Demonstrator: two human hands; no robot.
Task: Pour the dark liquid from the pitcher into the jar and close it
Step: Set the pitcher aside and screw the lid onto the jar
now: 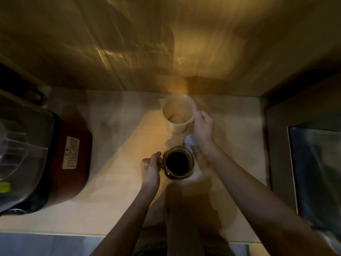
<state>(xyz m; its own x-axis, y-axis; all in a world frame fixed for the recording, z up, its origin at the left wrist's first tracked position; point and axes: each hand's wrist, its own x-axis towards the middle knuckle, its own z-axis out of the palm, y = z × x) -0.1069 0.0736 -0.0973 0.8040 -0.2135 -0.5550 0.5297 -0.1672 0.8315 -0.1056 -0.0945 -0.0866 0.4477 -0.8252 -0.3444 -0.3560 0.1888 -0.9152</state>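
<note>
A cream plastic pitcher (186, 124) stands upright at the back of the counter, and its inside looks empty of dark liquid. My right hand (203, 128) grips the pitcher's right side, thumb against the wall. In front of it stands a glass jar (178, 163) filled with dark liquid, its mouth uncovered. The jar's round hinged lid (190, 142) is tipped back behind the rim, partly hidden under my right wrist. My left hand (151, 168) holds the jar's left side, with its fingers curled at the metal clasp.
A dark red cooker (73, 159) with a white label sits at the left, with a clear glass lid or bowl (20, 150) beside it. A steel sink (317, 172) lies at the right. A wall rises behind the pale countertop (114, 182).
</note>
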